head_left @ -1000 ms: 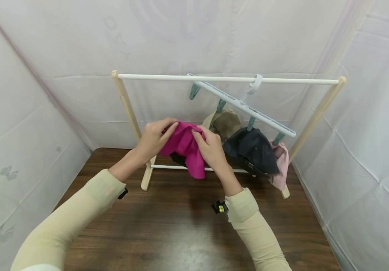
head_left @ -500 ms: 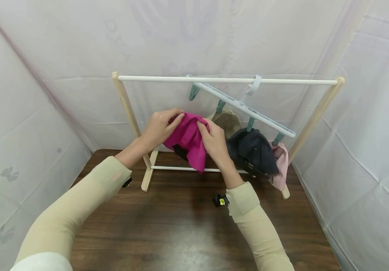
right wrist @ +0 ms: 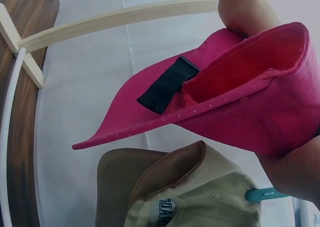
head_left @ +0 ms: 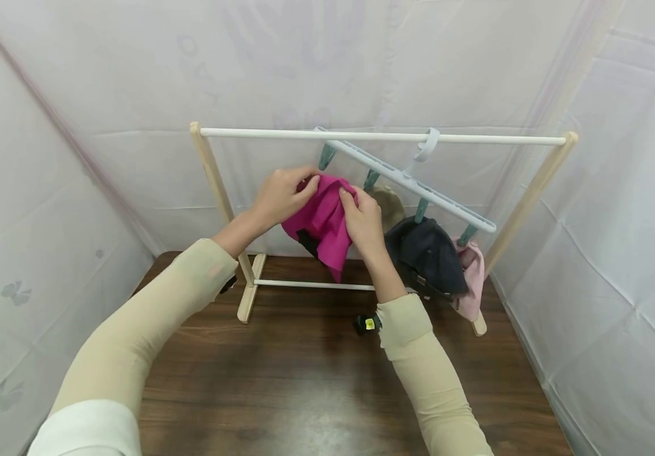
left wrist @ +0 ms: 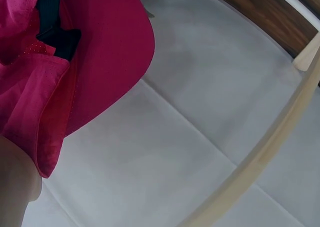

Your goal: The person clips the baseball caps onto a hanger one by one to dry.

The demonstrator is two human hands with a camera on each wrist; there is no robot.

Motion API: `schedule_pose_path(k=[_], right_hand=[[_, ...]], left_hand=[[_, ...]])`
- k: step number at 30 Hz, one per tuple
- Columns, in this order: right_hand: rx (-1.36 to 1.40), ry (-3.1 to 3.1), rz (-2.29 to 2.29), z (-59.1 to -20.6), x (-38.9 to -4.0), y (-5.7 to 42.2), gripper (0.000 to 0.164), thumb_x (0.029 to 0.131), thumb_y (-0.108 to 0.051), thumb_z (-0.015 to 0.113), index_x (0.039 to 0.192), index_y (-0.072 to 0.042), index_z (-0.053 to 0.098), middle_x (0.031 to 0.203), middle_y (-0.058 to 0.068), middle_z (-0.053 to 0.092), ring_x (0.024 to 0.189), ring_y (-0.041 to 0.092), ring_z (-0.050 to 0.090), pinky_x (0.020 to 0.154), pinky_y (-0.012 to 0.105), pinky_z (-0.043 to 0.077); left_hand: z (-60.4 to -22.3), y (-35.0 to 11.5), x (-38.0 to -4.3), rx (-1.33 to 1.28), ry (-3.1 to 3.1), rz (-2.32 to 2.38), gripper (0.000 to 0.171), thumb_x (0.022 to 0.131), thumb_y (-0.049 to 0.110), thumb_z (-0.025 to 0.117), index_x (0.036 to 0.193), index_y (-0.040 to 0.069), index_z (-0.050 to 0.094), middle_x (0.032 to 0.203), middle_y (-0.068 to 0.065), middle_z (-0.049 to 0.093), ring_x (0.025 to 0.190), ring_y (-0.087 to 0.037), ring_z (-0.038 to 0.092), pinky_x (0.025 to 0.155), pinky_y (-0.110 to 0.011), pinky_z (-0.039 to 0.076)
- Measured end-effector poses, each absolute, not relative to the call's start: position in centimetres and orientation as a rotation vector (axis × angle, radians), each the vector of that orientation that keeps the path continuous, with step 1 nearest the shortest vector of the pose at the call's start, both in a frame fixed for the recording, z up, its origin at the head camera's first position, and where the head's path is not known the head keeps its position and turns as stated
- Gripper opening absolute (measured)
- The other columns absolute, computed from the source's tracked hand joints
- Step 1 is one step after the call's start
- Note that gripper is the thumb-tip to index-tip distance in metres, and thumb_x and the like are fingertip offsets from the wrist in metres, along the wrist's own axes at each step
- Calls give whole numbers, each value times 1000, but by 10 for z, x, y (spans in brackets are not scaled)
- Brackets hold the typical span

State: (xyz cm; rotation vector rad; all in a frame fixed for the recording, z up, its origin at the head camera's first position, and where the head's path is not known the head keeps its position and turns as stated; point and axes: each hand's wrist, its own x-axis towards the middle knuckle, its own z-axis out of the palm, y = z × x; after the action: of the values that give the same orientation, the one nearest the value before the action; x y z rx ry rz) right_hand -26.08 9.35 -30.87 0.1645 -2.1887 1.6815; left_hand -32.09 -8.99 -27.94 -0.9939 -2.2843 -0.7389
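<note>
Both hands hold a magenta cap (head_left: 324, 212) up in front of the drying rack. My left hand (head_left: 283, 195) pinches its upper left edge, just below the leftmost green clip (head_left: 327, 156) of the hanger, which grips nothing. At the cap's upper right edge, my right hand (head_left: 366, 223) pinches the fabric between thumb and fingers. The brim points downward, and a black strap (right wrist: 167, 84) shows at its back opening in the right wrist view. A khaki cap (right wrist: 220, 199) hangs from a clip close beside the magenta cap, partly hidden by my right hand in the head view.
The pale blue hanger (head_left: 391, 172) hangs at a slant on the rack's white top bar (head_left: 259, 133). A dark navy cap (head_left: 427, 256) and a light pink cap (head_left: 472, 282) hang from its right clips. The wooden rack stands on a brown table (head_left: 293, 380), with white curtains around.
Both hands have raised the magenta cap and moved it slightly right, bringing its top edge close under the leftmost clip. The hanging caps stay in place.
</note>
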Motion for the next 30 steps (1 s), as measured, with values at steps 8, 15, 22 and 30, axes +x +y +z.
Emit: schedule_pose_path(k=[8,15,22,30], right_hand=[[49,-2161,1725,-302,-270,97,31,106,-29,53,111,-4,71,75,4,56,74,14,56,65,24,45],[5,-2109,1810,-300,-271,101,30,106,-27,53,113,-5,71,77,4,57,72,12,56,63,23,46],[-17,-2139,1807,-301,-270,100,30,107,-28,52,116,-6,71,78,4,57,72,13,57,63,23,46],[27,-2127,1803,-304,-271,96,28,107,-27,52,98,-5,67,70,3,51,66,13,54,59,23,44]], left_hand=[[-265,-84,-340,-867,-2398,-781,30,103,24,50,114,6,72,96,-10,75,82,-23,69,72,-40,57],[-249,-76,-358,-628,-2650,-1196,43,106,29,43,143,7,52,134,-14,63,116,-24,65,98,-37,54],[-242,-70,-368,-616,-2643,-1659,49,106,28,52,153,14,45,151,-8,52,127,-22,60,103,-29,51],[-239,-67,-369,-574,-2561,-1836,43,104,22,60,144,7,53,142,-12,58,126,-19,57,103,-31,51]])
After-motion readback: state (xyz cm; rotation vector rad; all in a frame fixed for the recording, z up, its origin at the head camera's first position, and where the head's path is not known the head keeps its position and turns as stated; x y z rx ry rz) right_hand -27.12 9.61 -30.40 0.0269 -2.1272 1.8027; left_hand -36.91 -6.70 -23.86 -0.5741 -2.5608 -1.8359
